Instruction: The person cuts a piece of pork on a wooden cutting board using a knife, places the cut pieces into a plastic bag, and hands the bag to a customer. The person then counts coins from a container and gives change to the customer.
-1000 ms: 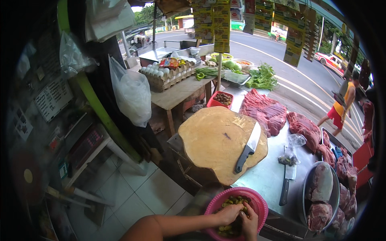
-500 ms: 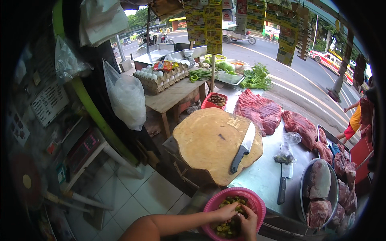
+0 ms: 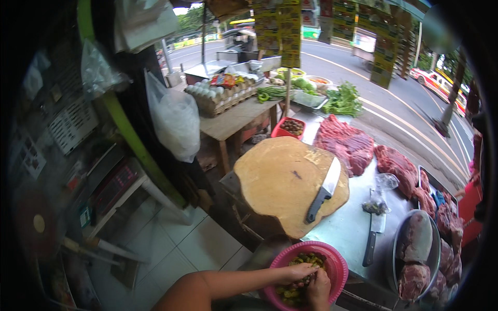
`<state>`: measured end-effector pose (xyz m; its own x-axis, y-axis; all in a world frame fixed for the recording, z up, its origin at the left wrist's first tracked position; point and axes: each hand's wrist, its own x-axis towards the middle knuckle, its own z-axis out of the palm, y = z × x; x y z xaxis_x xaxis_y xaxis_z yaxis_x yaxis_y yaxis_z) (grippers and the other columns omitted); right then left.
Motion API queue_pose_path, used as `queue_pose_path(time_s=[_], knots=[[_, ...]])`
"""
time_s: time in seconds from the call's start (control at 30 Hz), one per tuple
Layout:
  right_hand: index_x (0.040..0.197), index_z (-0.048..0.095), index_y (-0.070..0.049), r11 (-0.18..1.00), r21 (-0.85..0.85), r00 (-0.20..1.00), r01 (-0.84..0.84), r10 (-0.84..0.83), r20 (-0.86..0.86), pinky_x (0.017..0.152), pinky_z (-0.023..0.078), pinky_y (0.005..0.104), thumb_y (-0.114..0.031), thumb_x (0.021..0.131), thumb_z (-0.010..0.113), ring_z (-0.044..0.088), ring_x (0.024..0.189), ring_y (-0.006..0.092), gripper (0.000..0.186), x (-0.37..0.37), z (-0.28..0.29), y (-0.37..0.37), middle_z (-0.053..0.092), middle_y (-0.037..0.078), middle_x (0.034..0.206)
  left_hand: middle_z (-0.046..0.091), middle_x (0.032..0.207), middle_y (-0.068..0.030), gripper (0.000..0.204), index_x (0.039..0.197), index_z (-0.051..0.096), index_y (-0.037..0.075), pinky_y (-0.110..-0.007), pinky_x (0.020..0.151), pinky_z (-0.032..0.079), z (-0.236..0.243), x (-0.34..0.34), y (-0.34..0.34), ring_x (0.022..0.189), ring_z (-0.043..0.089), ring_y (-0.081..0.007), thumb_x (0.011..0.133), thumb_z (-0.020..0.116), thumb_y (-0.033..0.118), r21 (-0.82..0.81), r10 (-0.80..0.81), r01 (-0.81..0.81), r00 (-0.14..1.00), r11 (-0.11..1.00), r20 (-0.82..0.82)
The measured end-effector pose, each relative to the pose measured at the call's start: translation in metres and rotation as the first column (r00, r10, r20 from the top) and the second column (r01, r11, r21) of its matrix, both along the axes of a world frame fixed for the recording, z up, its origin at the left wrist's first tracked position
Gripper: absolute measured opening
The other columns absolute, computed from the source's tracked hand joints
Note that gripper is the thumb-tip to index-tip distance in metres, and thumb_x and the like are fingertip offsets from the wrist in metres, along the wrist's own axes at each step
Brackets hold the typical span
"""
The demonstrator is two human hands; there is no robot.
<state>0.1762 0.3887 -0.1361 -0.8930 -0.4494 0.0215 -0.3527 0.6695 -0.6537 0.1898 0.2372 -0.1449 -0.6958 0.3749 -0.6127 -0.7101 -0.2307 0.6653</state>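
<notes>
A pink plastic basket [image 3: 340, 259] at the bottom centre holds many small round green, yellow and brownish pieces [image 3: 292, 295], perhaps little fruits. Over it, my left hand [image 3: 302, 272] reaches in from the left with its fingers drawn together. My right hand [image 3: 319, 288] meets it from the right, fingers curled and pinching close to the left fingertips. What lies between the fingers is too small and covered to make out. Just beyond the basket, a knife [image 3: 324, 189] with a dark handle rests on a thick round wooden chopping block [image 3: 275, 176].
Right of the block, a metal table bears large cuts of raw meat [image 3: 345, 145], a cleaver [image 3: 374, 238] and a basin [image 3: 397, 259] of meat. Farther back are a red container [image 3: 280, 127] of small brown items, leafy greens [image 3: 345, 101] and an egg tray [image 3: 218, 98]. Plastic bags [image 3: 176, 124] hang left.
The view has shifted, so the scene sits slightly farther right and lower. My hands stay together over the basket, the right one turned more knuckles-up.
</notes>
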Motion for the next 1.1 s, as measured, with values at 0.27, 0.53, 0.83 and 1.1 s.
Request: queue_pose_path(time_s=[0.27,0.53,0.83,1.1], knots=[[0.093,0.061,-0.001,0.989,-0.046,0.974,0.142,-0.132,0.183,0.069,0.048,0.0508,-0.016,0.096,0.052,0.064,0.080,0.0435,0.018,-0.006,0.012,0.001,0.065,0.024,0.085,0.051,0.084,0.0016,0.030,0.124,0.048,0.019,-0.021,0.045,0.039,0.008,0.003,0.000,0.057,0.048,-0.0063,0.105,0.041,0.041,-0.043,0.005,-0.005,1.000,0.999,-0.001],[0.093,0.068,-0.002,0.999,-0.049,1.000,0.018,-0.018,0.015,0.068,0.048,0.0512,-0.019,0.094,0.057,0.063,0.077,0.0433,0.020,-0.009,0.012,0.000,0.064,0.024,0.081,0.067,0.094,-0.0001,0.027,0.117,0.065,0.010,-0.020,0.048,0.046,0.003,0.005,-0.011,0.063,0.059,-0.0070,0.101,0.054,0.028,-0.117,0.149,-0.170,0.974,0.979,-0.171],[0.085,0.062,0.001,0.985,-0.152,0.996,0.084,-0.079,0.038,0.072,0.047,0.0444,-0.006,0.091,0.060,0.061,0.081,0.0360,0.010,-0.016,0.013,0.008,0.060,0.018,0.076,0.067,0.084,-0.0085,0.014,0.098,0.065,0.001,-0.031,0.058,0.047,0.010,0.009,-0.014,0.065,0.060,-0.0168,0.095,0.052,0.005,-0.442,0.045,-0.323,0.845,0.837,-0.533],[0.135,0.046,-0.001,0.984,-0.017,0.984,0.178,-0.179,-0.012,0.094,0.045,0.0485,-0.005,0.092,0.057,0.054,0.110,0.0434,0.045,-0.002,0.012,0.002,0.055,0.027,0.121,0.056,0.123,-0.0221,0.042,0.132,0.049,-0.001,-0.046,0.100,0.043,0.018,0.022,-0.002,0.116,0.054,-0.0400,0.092,0.058,0.009,-0.772,-0.306,-0.486,0.724,0.409,-0.618]])
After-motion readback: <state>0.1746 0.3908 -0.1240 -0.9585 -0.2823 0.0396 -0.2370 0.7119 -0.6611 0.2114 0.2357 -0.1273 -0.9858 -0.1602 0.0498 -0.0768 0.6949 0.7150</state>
